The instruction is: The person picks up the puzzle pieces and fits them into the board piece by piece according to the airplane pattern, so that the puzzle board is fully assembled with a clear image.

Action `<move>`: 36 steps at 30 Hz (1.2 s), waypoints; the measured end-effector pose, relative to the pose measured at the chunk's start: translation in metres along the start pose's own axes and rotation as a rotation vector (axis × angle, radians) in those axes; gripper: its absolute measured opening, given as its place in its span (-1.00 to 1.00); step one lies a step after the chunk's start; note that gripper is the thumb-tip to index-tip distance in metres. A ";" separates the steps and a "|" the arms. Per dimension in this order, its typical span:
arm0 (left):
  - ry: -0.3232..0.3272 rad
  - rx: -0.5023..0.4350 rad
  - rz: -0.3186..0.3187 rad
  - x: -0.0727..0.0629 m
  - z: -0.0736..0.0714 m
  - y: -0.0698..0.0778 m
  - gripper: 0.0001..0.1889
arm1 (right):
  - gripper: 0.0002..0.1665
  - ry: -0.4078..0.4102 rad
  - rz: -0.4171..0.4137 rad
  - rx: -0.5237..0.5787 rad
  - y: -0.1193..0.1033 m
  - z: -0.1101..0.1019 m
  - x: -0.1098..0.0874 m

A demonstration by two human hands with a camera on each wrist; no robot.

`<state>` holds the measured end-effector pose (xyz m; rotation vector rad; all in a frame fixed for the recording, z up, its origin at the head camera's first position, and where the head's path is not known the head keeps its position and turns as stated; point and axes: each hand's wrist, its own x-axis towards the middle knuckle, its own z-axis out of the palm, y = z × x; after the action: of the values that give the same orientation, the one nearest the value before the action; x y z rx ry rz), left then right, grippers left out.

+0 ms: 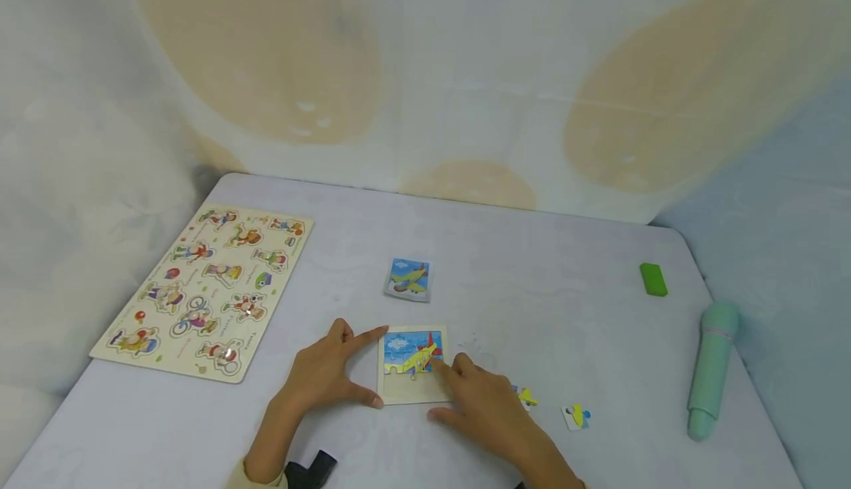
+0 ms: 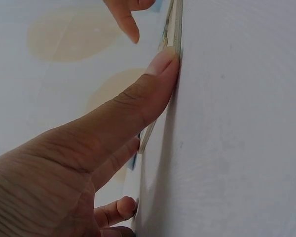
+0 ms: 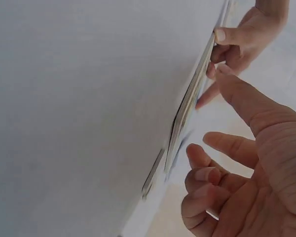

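Observation:
A small jigsaw board (image 1: 414, 391) with a pale frame lies in front of me; several pieces showing a yellow airplane on blue sky (image 1: 408, 349) fill its upper part. My left hand (image 1: 326, 371) spans its left side, index fingertip at the far corner and thumb at the near corner. The left thumb (image 2: 133, 98) touches the board edge in the left wrist view. My right hand (image 1: 488, 408) reaches over the right side, its index fingertip on or just above the airplane pieces. Its other fingers (image 3: 202, 197) are bent with nothing in them.
Loose puzzle pieces (image 1: 575, 416) lie right of the right hand, one partly hidden. An airplane picture card (image 1: 408, 280) sits beyond the board. A large figure puzzle (image 1: 249, 356) is at left; a green block (image 1: 654, 279) and mint-green cylinder (image 1: 711, 371) are at right.

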<state>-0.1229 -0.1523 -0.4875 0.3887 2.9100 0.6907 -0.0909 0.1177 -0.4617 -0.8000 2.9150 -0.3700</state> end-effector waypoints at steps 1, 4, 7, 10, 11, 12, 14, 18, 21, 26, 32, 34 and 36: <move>-0.005 -0.001 -0.003 0.000 0.000 0.000 0.11 | -0.19 0.013 0.016 0.007 0.003 -0.001 -0.003; -0.020 -0.008 -0.012 0.000 -0.001 0.002 0.11 | -0.24 0.048 0.074 0.036 0.012 -0.004 -0.011; -0.030 -0.017 -0.015 0.001 -0.002 0.002 0.11 | -0.29 0.082 0.142 0.067 0.023 -0.006 -0.018; -0.037 -0.011 -0.015 0.001 -0.002 0.002 0.11 | -0.33 0.100 0.224 0.138 0.032 -0.007 -0.024; -0.039 -0.010 -0.016 0.001 -0.002 0.001 0.11 | -0.34 0.099 0.250 0.172 0.035 -0.007 -0.025; -0.041 -0.009 -0.018 0.001 -0.002 0.001 0.11 | -0.36 0.095 0.274 0.213 0.038 -0.007 -0.026; -0.043 -0.008 -0.020 0.002 -0.001 0.000 0.11 | -0.39 0.084 0.303 0.301 0.042 -0.008 -0.027; -0.042 -0.011 -0.023 0.002 -0.001 0.000 0.11 | -0.45 0.073 0.299 0.415 0.048 -0.008 -0.027; -0.042 -0.016 -0.024 0.001 -0.001 0.001 0.11 | -0.46 0.081 0.268 0.444 0.052 -0.005 -0.028; -0.034 -0.024 -0.021 0.000 -0.002 0.002 0.10 | -0.45 0.098 0.219 0.428 0.055 0.001 -0.026; -0.032 -0.016 -0.023 0.001 -0.002 0.001 0.11 | -0.49 0.124 0.161 0.377 0.056 0.004 -0.023; -0.034 -0.013 -0.025 0.001 -0.001 0.001 0.11 | -0.52 0.129 0.153 0.368 0.055 0.005 -0.022; -0.034 -0.012 -0.029 0.001 -0.001 0.001 0.11 | -0.51 0.131 0.152 0.351 0.054 0.005 -0.021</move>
<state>-0.1236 -0.1516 -0.4858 0.3520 2.8725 0.6909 -0.0985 0.1729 -0.4804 -0.5161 2.8758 -0.9162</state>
